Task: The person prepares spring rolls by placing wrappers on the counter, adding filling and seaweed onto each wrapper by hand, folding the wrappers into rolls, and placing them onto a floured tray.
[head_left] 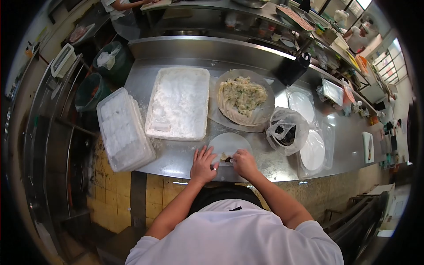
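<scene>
A thin white round sheet (230, 142) lies on the steel table right in front of me. Near its front edge sits a small lump of pale filling (224, 157) with a dark bit beside it. My left hand (204, 166) rests flat at the sheet's left edge, fingers spread, a ring on one of them. On the other side, my right hand (244, 164) is closed in a pinch next to the filling; what its fingertips hold is too small to make out. Behind the sheet stands a large round bowl (268, 106) with a pale, green-flecked mixture.
Left of the bowl is a white tray (206, 106) dusted with powder, then a stacked lidded plastic box (126, 128). To the right, a clear bag (300, 137) holds dark pieces, near white round sheets (312, 152) in plastic. A black holder (297, 70) stands behind. Another person (126, 17) works at far left.
</scene>
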